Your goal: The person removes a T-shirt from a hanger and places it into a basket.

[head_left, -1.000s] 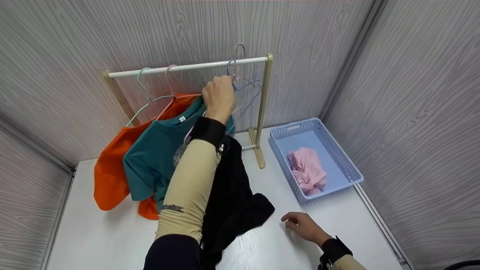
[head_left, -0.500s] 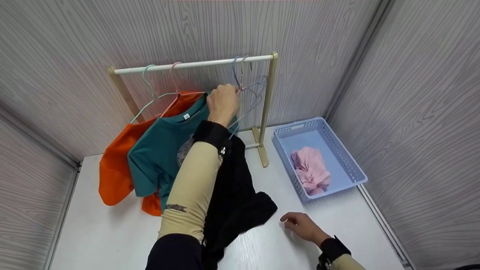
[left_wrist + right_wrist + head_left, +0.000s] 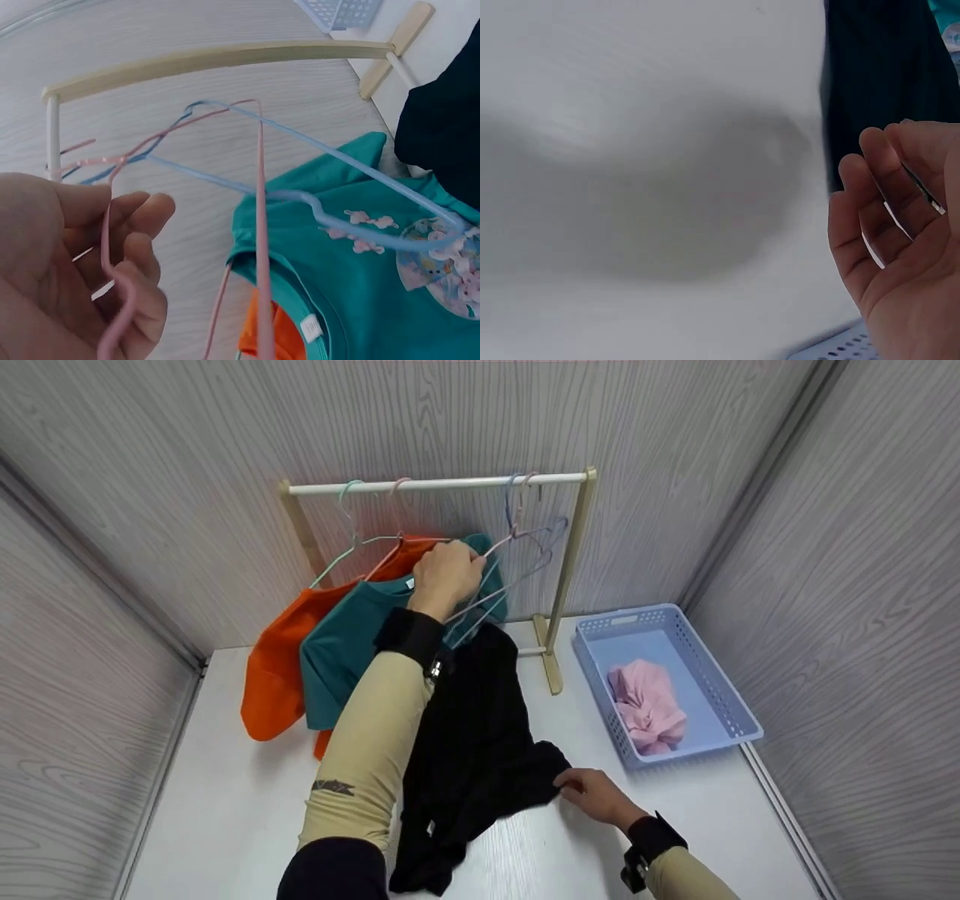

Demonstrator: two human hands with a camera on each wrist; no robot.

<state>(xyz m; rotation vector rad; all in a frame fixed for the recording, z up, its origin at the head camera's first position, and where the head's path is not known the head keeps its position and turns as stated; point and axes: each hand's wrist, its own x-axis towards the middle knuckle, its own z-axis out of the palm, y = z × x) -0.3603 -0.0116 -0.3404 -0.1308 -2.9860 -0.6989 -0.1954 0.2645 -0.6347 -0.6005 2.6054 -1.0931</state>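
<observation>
My left hand [image 3: 448, 576] holds the shoulder of a pink wire hanger [image 3: 498, 546] whose hook is over the rail. In the left wrist view, thumb and fingers curl round the pink wire [image 3: 105, 236], beside a blue hanger [image 3: 352, 161]. Below that arm a black garment [image 3: 480, 697] lies on the table; a small white label shows near its lower end. At the tip of its sleeve is my right hand [image 3: 596, 795], with loosely curled fingers. The right wrist view shows that hand [image 3: 900, 232] in front of the dark cloth [image 3: 874, 71], with no clear grip on it.
A rack with a white rail [image 3: 457, 482] stands at the back wall. A teal T-shirt [image 3: 337, 634] and an orange garment [image 3: 271, 686] hang at its left part. To the right, a blue plastic basket [image 3: 694, 686] contains a bunched pink cloth [image 3: 646, 705].
The pink hanger's hook came down from above the rail onto it. My left hand moved lower along the wire. My right hand reached the black sleeve. The head view shifted.
</observation>
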